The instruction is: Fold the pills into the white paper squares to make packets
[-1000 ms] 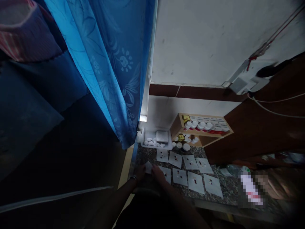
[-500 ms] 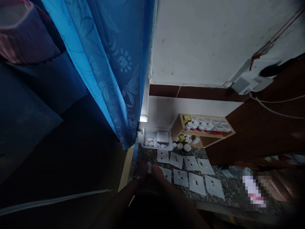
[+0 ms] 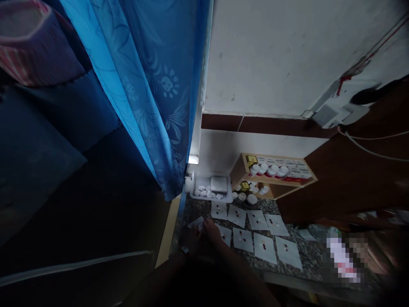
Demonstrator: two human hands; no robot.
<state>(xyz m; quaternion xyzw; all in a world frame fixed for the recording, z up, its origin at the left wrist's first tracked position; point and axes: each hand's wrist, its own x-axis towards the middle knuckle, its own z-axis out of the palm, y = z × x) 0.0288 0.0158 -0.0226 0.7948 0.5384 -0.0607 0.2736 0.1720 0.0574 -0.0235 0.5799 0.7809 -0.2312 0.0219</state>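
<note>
At the left end of the counter, my left hand [image 3: 193, 239], with a band on the wrist, holds a small white sheet of paper [image 3: 195, 223]. My right hand [image 3: 211, 231] pinches at the right edge of the same paper; its fingertips are dark and hard to make out. Right of my hands, several white paper squares lie in two rows, each with a few pills on it. A front-row paper square [image 3: 243, 239] shows dark and light pills; another one [image 3: 224, 233] is partly covered by my right hand. Behind my hands, a plastic tray [image 3: 230, 197] holds small folded white packets [image 3: 204, 193] and a stack of white paper [image 3: 219, 184].
A wooden shelf [image 3: 281, 183] bears white-lidded bottles [image 3: 272, 170] and boxes [image 3: 295, 167]. More jars [image 3: 252, 199] stand by the tray. A blue curtain [image 3: 153, 94] hangs at the left. A plastic bottle [image 3: 319, 231] lies at the right, near a blurred patch. A power socket [image 3: 332, 111] is on the wall.
The paper between my hands, bunched small before, now shows a wider flat part to the left. My left hand has moved slightly down and toward me; my right hand has barely moved.
</note>
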